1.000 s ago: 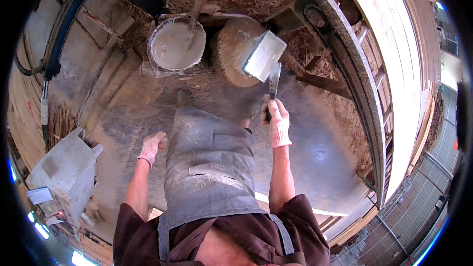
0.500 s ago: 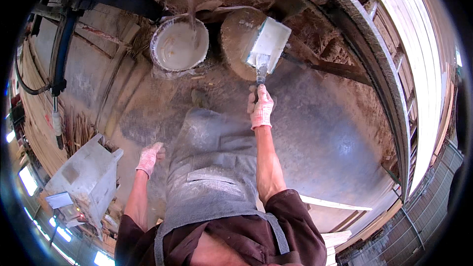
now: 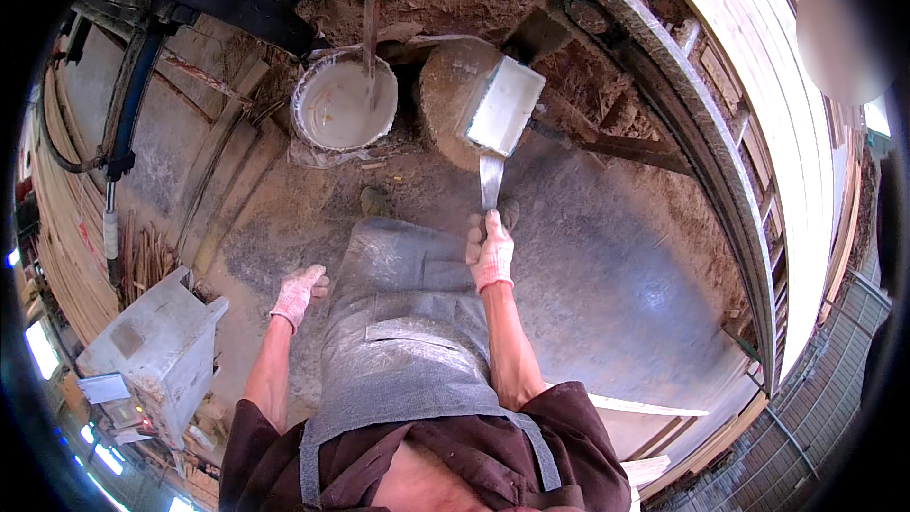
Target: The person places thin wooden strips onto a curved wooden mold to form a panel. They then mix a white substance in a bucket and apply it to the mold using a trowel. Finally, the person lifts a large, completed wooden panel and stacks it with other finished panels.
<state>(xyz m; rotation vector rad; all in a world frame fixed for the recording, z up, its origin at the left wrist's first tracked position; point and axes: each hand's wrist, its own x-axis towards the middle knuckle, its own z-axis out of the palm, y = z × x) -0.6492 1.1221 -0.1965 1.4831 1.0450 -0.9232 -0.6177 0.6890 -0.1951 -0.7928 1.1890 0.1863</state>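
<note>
My right hand (image 3: pixel 491 251), in a whitish work glove, is closed around the handle of a putty knife (image 3: pixel 490 180). The blade points away from me, its tip at the near edge of a tilted rectangular container (image 3: pixel 505 105) with white inside. That container sits on a round, brown, dusty support (image 3: pixel 444 100). To its left stands a round bucket (image 3: pixel 296 118) with thick off-white paste (image 3: pixel 343 104) in it, and a wooden stick (image 3: pixel 372 9) rises from the paste. My left hand (image 3: pixel 300 294), gloved too, hangs beside my apron with fingers curled and nothing visible in them.
A curved, dark-and-grey machine edge (image 3: pixel 701 104) runs along the right, with pale boards (image 3: pixel 796 133) beyond. Dark machine arms (image 3: pixel 133 104) stand at the left. A grey metal box (image 3: pixel 156 341) is at lower left. Dust covers the concrete floor (image 3: pixel 616 256).
My right hand has drawn the putty knife back toward me, its blade moving from over the container's inside to the near edge. My left hand has shifted slightly right and up.
</note>
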